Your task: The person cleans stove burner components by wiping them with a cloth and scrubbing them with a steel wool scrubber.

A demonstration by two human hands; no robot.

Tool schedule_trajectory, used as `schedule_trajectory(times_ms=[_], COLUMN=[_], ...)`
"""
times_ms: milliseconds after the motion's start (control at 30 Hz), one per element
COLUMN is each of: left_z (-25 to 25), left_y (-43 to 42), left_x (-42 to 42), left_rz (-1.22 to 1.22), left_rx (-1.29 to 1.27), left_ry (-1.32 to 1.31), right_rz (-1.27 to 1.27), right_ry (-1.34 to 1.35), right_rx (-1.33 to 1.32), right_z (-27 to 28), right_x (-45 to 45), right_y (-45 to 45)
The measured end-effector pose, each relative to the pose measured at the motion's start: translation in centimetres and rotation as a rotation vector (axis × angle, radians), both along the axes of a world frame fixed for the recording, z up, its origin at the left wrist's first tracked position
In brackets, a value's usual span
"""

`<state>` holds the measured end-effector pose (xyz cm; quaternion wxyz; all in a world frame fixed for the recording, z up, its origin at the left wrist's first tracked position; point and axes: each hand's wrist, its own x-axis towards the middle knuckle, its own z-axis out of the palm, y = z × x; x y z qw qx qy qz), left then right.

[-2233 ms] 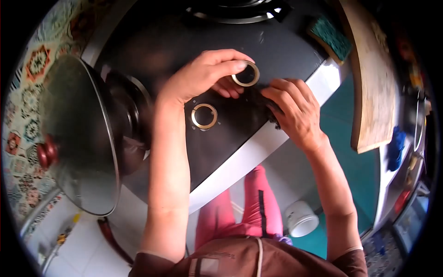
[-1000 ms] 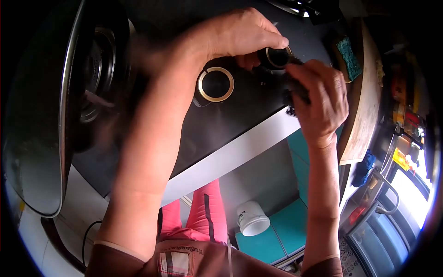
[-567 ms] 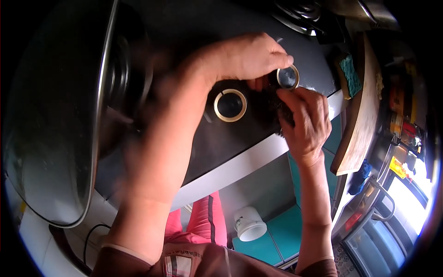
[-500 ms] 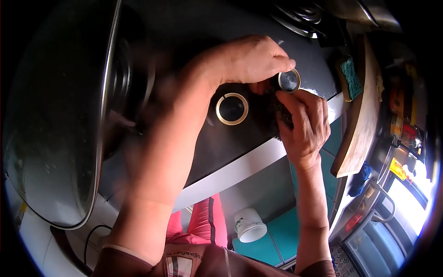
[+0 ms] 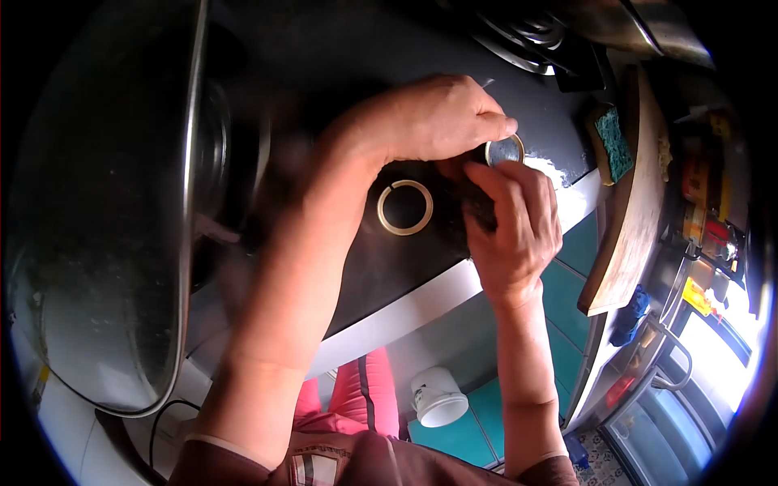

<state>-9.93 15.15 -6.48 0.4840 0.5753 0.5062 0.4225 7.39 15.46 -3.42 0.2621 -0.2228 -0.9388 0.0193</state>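
Dark countertop (image 5: 381, 279), matte, pale along its near edge, spans the middle of the scene; sunlight glares off its right corner. Room: kitchen, teal panels (image 5: 462, 421) low at the near side, a cluttered, brightly lit strip at far right.

Large glass lid (image 5: 105, 219), count 1, stands tilted at left. Wooden board (image 5: 624, 219), count 1, at right. Burners: 2 seen, one (image 5: 535, 32) far right, one (image 5: 215, 146) at left beside the lid. White bucket (image 5: 438, 397), 1, near side, below counter level. Green-faced sponge (image 5: 613, 144), 1, beside the board; blue cloth (image 5: 630, 316), 1, just below the board's near end.

Hands: 2. Left hand (image 5: 446, 117) is bent over the counter, thumb and fingers pinching a brass-coloured ring (image 5: 521, 148). Right hand (image 5: 519, 219), fingers curled, sits close against that ring's near side, with a dark wad (image 5: 480, 209) in its grasp.

Rings: 2 in all. The second ring (image 5: 382, 212) lies flat on the counter, left of the right hand, a small notch at its far-left side.

Held ring partly covered by both hands; whether its centre is open or filled, cannot tell. Wad mostly hidden, material unclear. Left burner dim; far burner and lid cut off by the view's dark border.
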Motion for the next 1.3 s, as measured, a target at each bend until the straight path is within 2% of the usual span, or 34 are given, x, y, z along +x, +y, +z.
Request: schedule_trajectory(times_ms=[67,167,200,300,400,500,600,700,767,833,867,1033,1100,1167,1200,1300], left_z=[-0.3,1.5,1.5,1.0,-1.1,0.9,1.3,0.8,0.7,0.7,1.1,1.4,1.3,1.5,1.6,1.7], left_y=[0.3,-0.6,-0.5,-0.4,0.4,-0.4,-0.5,-0.3,-0.4,-0.3,-0.3,-0.4,-0.4,-0.4,-0.5,-0.5], left_x=[-0.2,0.3,0.3,0.0,0.1,0.0,0.4,0.1,0.1,0.1,0.0,0.3,0.2,0.0,0.0,0.2], left_rz=[-0.01,0.018,0.018,-0.019,0.027,0.005,0.022,-0.003,0.009,0.009,-0.018,-0.02,-0.017,-0.028,-0.034,-0.009], left_rx=[0.173,-0.217,-0.239,-0.144,0.181,-0.134,-0.245,-0.114,-0.13,-0.144,-0.25,-0.268,-0.266,-0.271,-0.274,-0.268], left_ry=[0.083,-0.161,-0.171,-0.144,0.072,-0.056,-0.162,-0.067,-0.054,-0.038,-0.094,-0.165,-0.153,-0.141,-0.135,-0.076], right_rz=[-0.027,-0.121,-0.118,-0.026,0.032,-0.069,-0.107,0.009,0.061,0.025,-0.001,-0.193,-0.044,0.191,0.208,0.238], right_ry=[0.013,-0.007,-0.01,0.017,0.028,-0.01,-0.007,0.042,0.026,0.027,0.021,0.024,-0.005,0.095,0.027,0.095], right_rx=[-0.022,-0.071,-0.051,-0.018,0.025,-0.027,-0.037,0.001,0.046,0.049,0.033,-0.002,0.027,0.044,0.038,0.098], right_z=[0.0,-0.2,-0.6,-0.5,0.0,-0.1,-0.5,-0.4,-0.2,-0.4,-0.5,-0.1,0.5,-0.1,0.3,0.0], right_x=[-0.2,1.1,1.6,0.7,-0.6,0.7,1.8,0.4,-0.5,0.3,1.0,4.4,4.7,3.8,3.3,0.9], right_y=[-0.1,-0.4,-0.1,0.2,0.4,0.0,0.0,0.4,0.6,0.6,0.8,2.5,2.0,1.5,0.9,1.9])
